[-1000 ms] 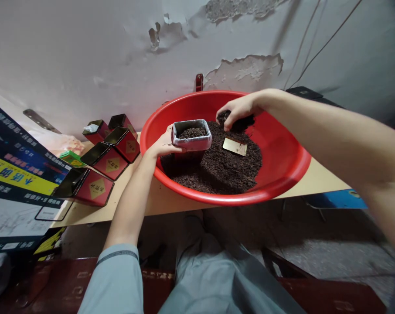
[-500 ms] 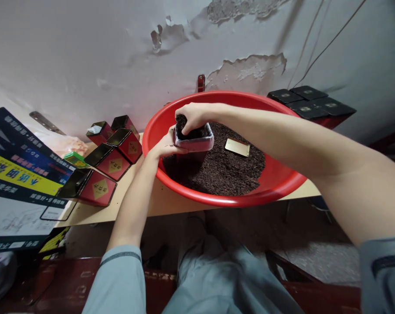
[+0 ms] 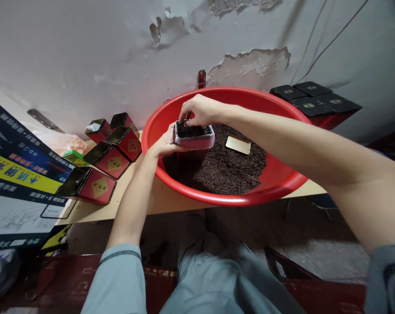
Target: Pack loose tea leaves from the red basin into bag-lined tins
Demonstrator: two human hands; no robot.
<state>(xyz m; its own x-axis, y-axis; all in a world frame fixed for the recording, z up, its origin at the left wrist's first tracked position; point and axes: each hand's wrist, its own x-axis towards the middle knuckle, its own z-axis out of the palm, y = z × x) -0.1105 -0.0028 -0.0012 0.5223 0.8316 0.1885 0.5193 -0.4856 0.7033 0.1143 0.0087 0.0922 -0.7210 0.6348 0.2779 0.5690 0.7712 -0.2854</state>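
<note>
One red basin (image 3: 282, 176) on the table (image 3: 145, 203), part-filled with dark loose tea (image 3: 230, 168); one gold card (image 3: 238, 145) lies on the tea. One tin (image 3: 193, 138) stands in the basin, tea inside. Left hand (image 3: 163, 144) wraps the tin's side. Right hand (image 3: 199, 110) over its mouth, fingertips pinched together; contents of pinch not discernible. Five open red tins (image 3: 107, 159) left of basin. Four black lids (image 3: 310, 98) at right.

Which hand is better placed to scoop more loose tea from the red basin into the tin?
Right. The right hand is free above the tin, beside the loose tea; the left hand is holding the tin.
</note>
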